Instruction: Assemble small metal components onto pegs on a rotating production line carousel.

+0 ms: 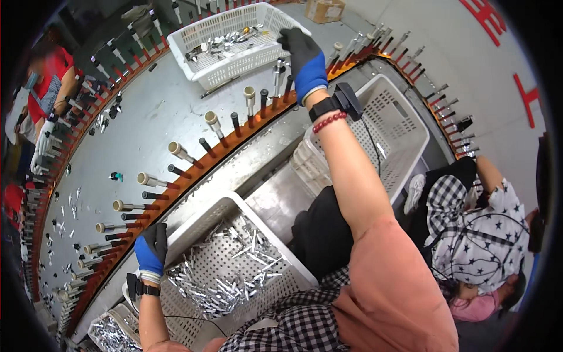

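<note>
My right hand (306, 61), in a blue and black glove, reaches out beside the right rim of a white basket (202, 76) holding loose shiny metal pieces (226, 42). Its fingers look stretched and somewhat apart, with nothing visible in them. A metal tubular piece (279, 73) stands on a post just left of that hand. My left hand (151, 249), gloved alike, is closed beside the row of posts (167, 198), above the left rim of a nearer white basket (234, 202). Whatever its fingers pinch, if anything, is hidden. Many slim silver parts (223, 293) lie in this basket.
The posts follow a curved orange rail (234, 141), several carrying beige-topped metal tubes (212, 120). Another white basket (404, 126) stands beyond my right arm. A seated person (481, 229) is at right; a co-worker in red (56, 82) works at left. A cardboard box (324, 10) sits behind.
</note>
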